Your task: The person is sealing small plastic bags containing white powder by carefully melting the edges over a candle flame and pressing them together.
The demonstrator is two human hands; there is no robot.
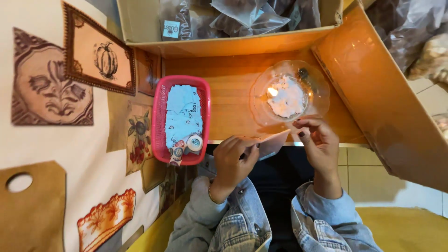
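Observation:
My left hand (235, 158) and my right hand (317, 140) both hold a small clear plastic pouch (273, 143) at the near edge of the wooden table (233, 93). The left hand pinches its left end, the right hand its right end. Just beyond the pouch stands a clear glass dish (289, 93) with a small lit flame and white wax-like lumps in it. Left of my left hand sits a pink plastic basket (161, 116) with pale blue paper labels and small round stickers inside.
A cardboard box (224, 44) full of clear bagged goods lies at the back. A tilted cardboard panel (378, 102) flanks the right. A patterned cloth (70, 116) with floral and pumpkin prints covers the left. More bags (420, 37) pile at the upper right.

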